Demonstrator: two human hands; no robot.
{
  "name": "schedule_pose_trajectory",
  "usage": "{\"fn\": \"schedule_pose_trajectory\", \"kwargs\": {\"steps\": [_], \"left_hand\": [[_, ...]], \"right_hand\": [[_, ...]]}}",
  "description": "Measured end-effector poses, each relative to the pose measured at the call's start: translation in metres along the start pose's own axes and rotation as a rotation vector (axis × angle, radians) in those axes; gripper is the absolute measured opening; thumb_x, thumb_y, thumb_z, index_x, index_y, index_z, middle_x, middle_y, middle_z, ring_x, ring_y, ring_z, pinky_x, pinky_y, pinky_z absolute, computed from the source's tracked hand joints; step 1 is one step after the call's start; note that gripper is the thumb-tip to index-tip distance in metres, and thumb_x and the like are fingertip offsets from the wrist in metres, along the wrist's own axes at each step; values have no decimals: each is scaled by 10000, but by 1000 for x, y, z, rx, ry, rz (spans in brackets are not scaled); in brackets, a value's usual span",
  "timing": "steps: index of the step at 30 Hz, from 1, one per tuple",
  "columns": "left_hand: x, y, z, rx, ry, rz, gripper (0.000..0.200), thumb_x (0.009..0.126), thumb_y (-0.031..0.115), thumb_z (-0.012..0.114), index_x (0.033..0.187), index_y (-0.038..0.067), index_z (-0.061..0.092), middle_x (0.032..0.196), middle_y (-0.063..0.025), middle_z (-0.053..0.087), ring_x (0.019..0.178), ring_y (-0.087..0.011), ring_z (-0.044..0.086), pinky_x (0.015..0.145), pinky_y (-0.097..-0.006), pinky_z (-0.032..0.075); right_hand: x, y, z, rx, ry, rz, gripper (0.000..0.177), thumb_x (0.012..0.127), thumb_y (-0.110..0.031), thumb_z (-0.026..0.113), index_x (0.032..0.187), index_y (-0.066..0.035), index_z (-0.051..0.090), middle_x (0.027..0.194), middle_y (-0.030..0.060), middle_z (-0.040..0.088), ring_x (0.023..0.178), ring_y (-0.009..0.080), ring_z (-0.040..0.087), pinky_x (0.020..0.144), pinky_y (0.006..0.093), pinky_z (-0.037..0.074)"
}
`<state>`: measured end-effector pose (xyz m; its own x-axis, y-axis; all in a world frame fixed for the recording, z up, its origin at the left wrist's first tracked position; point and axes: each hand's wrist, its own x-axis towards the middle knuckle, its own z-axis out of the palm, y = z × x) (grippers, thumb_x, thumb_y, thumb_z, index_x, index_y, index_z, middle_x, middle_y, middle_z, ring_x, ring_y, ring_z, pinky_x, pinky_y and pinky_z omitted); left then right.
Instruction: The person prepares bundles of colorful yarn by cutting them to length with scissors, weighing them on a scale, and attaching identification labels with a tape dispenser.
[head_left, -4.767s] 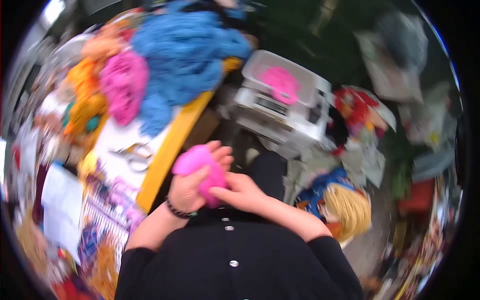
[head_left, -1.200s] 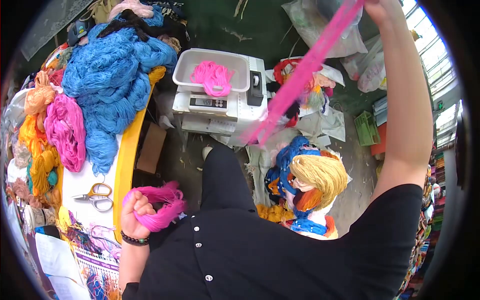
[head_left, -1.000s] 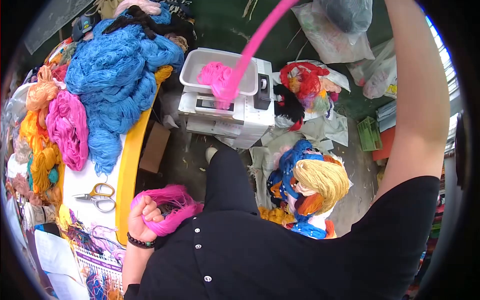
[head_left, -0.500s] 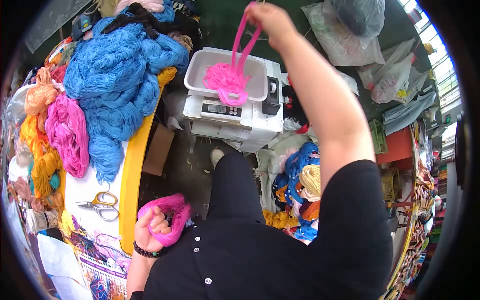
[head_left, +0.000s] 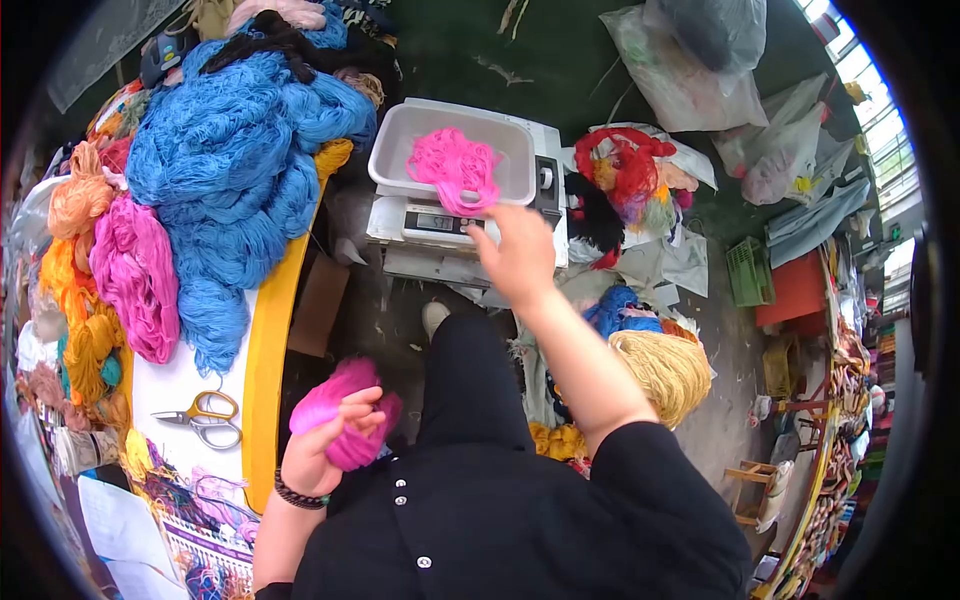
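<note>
My left hand (head_left: 318, 452) is closed around a bundle of bright pink yarn (head_left: 340, 405), low beside my left thigh. My right hand (head_left: 520, 255) reaches to the front right of a digital scale (head_left: 415, 224), thumb and fingers apart, with nothing visible in it. On the scale sits a white plastic tray (head_left: 400, 135). A loose heap of pink yarn (head_left: 450, 165) lies in that tray, and part of it hangs over the front rim, just left of my right fingertips. The scale's display is lit, but its digits are hard to read.
To the left, a table with a yellow edge (head_left: 270, 330) carries a large blue yarn pile (head_left: 230, 150), a magenta skein (head_left: 133, 275) and scissors (head_left: 205, 418). Cream yarn (head_left: 665, 375) lies right of my arm. Plastic bags (head_left: 670, 70) and a green crate (head_left: 750, 272) stand farther right.
My right hand has come down from above the tray to the scale's front, and the raised pink strands now lie in the tray. My left hand has turned, with its fingers looser round the yarn.
</note>
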<state>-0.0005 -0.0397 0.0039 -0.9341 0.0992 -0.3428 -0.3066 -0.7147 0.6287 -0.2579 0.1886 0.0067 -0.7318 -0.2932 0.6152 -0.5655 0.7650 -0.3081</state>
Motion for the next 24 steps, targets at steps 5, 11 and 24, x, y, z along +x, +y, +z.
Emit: {"fn": "schedule_pose_trajectory", "kwargs": {"steps": [5,11,24], "left_hand": [[17,-14,26,157,66,250,388,879,19,494,1260,-53,468,949,-145,642,888,-211,618,847,-325,479],[8,-23,50,212,133,225,424,879,-12,498,1301,-6,455,985,-80,603,746,-130,591,697,-266,496],[5,-38,28,180,195,216,221,916,185,569,1009,-9,620,786,-88,655,574,-98,534,594,-242,470]], "right_hand": [[-47,-112,-52,685,-671,322,230,841,-216,636,709,-29,650,669,81,610,612,155,576,595,296,462],[-83,-136,-57,923,-756,185,119,851,-128,597,835,-20,645,765,90,626,708,222,612,628,335,482],[11,17,16,18,-142,-14,334,698,-137,698,1028,-127,643,1115,119,579,1043,330,524,856,446,428]]}}
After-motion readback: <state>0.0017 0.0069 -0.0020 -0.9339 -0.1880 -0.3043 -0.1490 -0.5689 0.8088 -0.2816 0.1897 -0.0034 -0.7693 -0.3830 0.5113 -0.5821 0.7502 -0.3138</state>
